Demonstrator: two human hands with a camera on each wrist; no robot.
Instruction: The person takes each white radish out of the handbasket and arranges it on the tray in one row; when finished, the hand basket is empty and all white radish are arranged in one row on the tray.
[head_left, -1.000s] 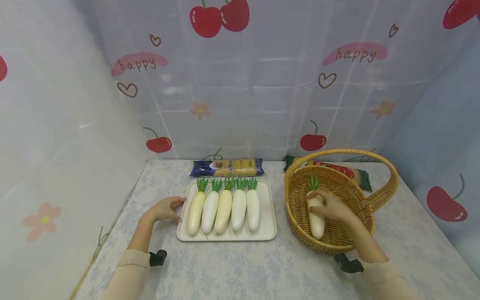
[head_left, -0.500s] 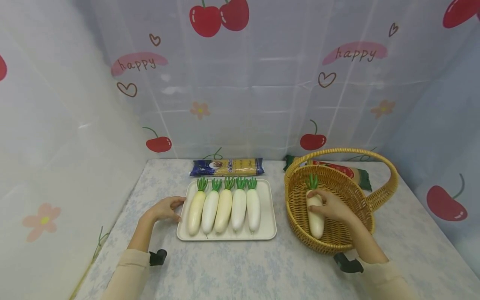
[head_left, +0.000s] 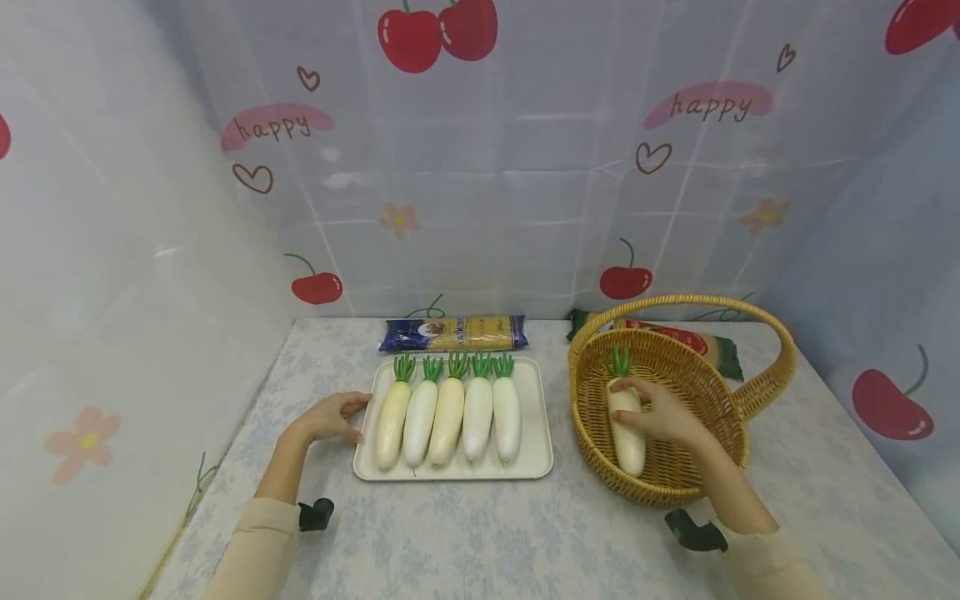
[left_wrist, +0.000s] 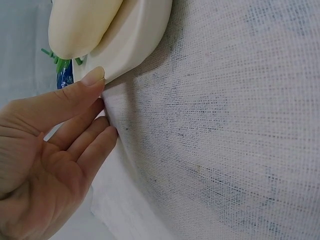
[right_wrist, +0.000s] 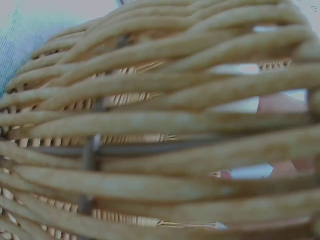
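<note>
My right hand [head_left: 660,412] grips a white radish [head_left: 628,450] with green leaf stubs, inside the round wicker basket [head_left: 588,450] in the head view. The right wrist view is mostly filled by the basket's woven wall [right_wrist: 150,125], which hides much of the hand and radish. On the left, my left hand [head_left: 330,417] touches the left edge of a white tray [head_left: 534,417]. Its thumb tip lies on the tray's rim [left_wrist: 127,60] in the left wrist view, the other fingers loosely bent below. Several white radishes [head_left: 448,421] lie side by side on the tray, leaves pointing away.
A blue-and-yellow packet of pasta [head_left: 453,333] lies behind the tray. Behind the basket is a green-and-red packet [head_left: 723,354], partly hidden. The basket's tall handle [head_left: 697,302] arches over its far side. A patterned curtain [head_left: 480,208] encloses the table's back and sides.
My right hand has shifted the radish slightly left within the basket. The left hand, the tray and its radishes stay as they were.
</note>
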